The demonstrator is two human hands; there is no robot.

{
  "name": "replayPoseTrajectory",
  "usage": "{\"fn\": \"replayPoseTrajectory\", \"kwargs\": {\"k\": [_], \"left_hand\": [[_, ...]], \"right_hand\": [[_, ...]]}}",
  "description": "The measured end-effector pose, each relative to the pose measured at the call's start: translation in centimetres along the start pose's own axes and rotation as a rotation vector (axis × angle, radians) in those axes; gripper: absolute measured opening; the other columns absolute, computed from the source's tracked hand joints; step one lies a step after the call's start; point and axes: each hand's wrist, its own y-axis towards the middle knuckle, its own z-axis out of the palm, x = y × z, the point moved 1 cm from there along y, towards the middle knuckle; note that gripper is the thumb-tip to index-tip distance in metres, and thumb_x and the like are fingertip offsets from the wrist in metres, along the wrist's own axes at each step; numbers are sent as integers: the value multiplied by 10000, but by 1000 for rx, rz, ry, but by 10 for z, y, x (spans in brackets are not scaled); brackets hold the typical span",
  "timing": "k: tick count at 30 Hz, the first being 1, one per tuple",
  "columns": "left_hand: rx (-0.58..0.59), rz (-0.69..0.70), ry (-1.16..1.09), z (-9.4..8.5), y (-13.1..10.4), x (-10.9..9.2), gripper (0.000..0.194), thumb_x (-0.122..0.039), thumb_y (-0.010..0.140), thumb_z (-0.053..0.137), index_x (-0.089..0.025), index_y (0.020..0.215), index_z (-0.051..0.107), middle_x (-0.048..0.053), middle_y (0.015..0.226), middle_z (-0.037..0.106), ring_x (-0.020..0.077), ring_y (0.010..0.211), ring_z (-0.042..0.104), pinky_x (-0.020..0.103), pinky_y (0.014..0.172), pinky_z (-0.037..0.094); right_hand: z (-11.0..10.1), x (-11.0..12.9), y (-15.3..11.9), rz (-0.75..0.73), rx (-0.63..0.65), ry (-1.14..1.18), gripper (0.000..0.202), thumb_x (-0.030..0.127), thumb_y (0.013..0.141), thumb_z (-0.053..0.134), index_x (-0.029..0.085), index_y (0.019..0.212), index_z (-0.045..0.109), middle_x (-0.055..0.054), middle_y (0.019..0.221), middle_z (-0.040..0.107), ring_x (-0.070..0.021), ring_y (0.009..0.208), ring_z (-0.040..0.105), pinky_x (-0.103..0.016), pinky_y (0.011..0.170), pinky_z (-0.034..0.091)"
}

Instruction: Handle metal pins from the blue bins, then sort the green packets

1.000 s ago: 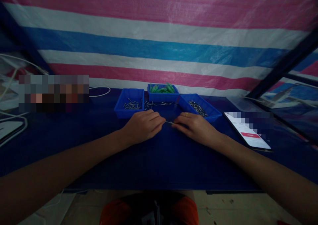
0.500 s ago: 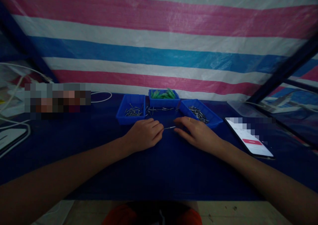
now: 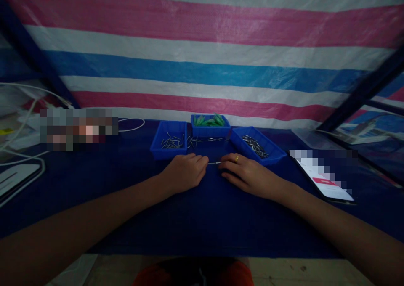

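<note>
From where I stand, the left hand (image 3: 186, 173) has its fingers closed together, pinching one end of a thin metal rod (image 3: 213, 163). The right hand (image 3: 249, 174) is looser: its thumb stands apart from the forefinger, and the rod's other end meets the fingertips — I cannot tell whether they grip it.

Half a second ago the rod's right end was in plain sight, tilted a little upward, just beside the spread right fingers; now those fingertips come over that end, and the rod looks closer to level. The left hand keeps its pinch throughout.

The rod sits between the two hands, over the tabletop (image 3: 202, 223), its long axis running left to right across the person's front, one end toward each hand.

Just beyond the hands are a left blue bin (image 3: 164, 154) and a right blue bin (image 3: 272, 148), both with metal pins inside, and a back blue bin (image 3: 211, 131) of green pieces (image 3: 210, 121). Loose pins (image 3: 205, 139) lie among them — a phone (image 3: 328, 185) rests farther right.
</note>
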Motion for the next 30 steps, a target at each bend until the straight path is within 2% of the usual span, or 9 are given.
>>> {"fn": "replayPoseTrajectory", "kwargs": {"k": [3, 9, 17, 19, 23, 27, 30], "left_hand": [[8, 2, 2, -1, 0, 0, 132, -169, 875, 401, -150, 828, 522, 26, 729, 615, 163, 673, 585, 249, 539, 415], [-14, -5, 13, 1, 0, 0, 148, -182, 880, 392, -156, 812, 520, 21, 706, 614, 158, 646, 587, 237, 503, 396], [-20, -42, 21, 1, -1, 0, 145, -207, 892, 395, -171, 833, 523, 8, 686, 629, 162, 625, 621, 229, 461, 380], [-49, -58, 30, 0, -1, -1, 137, -221, 894, 402, -166, 924, 524, 10, 697, 638, 158, 613, 624, 224, 452, 380], [-130, -63, 111, -3, -1, -2, 299, -262, 873, 445, -132, 1142, 454, 36, 735, 647, 176, 597, 620, 237, 441, 386], [-28, -11, 145, -4, -2, -2, 153, -241, 866, 431, -159, 924, 547, 24, 704, 621, 189, 617, 606, 252, 464, 393], [28, -23, 121, -3, -2, -1, 167, -251, 874, 420, -159, 845, 556, 30, 729, 619, 190, 650, 604, 257, 483, 397]], "right_hand": [[0, 1, 0, -18, -9, 2, 255, 232, 883, 465, 171, 1112, 560, -115, 1117, 543, -204, 976, 561, -367, 812, 501], [1, 3, 1, -43, 28, 64, 247, 225, 891, 456, 163, 1096, 579, -92, 1020, 589, -175, 920, 572, -341, 823, 483], [-1, 4, 0, -42, 85, 61, 250, 226, 902, 436, 154, 1095, 577, -92, 1022, 584, -183, 935, 553, -353, 850, 466], [-1, 5, 1, -27, 79, 84, 249, 227, 902, 436, 149, 1090, 580, -90, 1011, 586, -180, 926, 556, -345, 841, 471], [0, 4, 2, 31, 47, 153, 240, 211, 893, 453, 157, 1084, 587, -84, 1003, 593, -173, 920, 567, -341, 844, 475], [0, 2, 4, 105, -11, 247, 275, 244, 887, 470, 179, 1139, 559, -79, 1040, 591, -174, 941, 571, -363, 865, 470], [1, 0, 5, 226, -74, 364, 351, 290, 864, 501, 184, 1198, 521, -84, 1065, 579, -173, 897, 589, -355, 796, 505]]}}
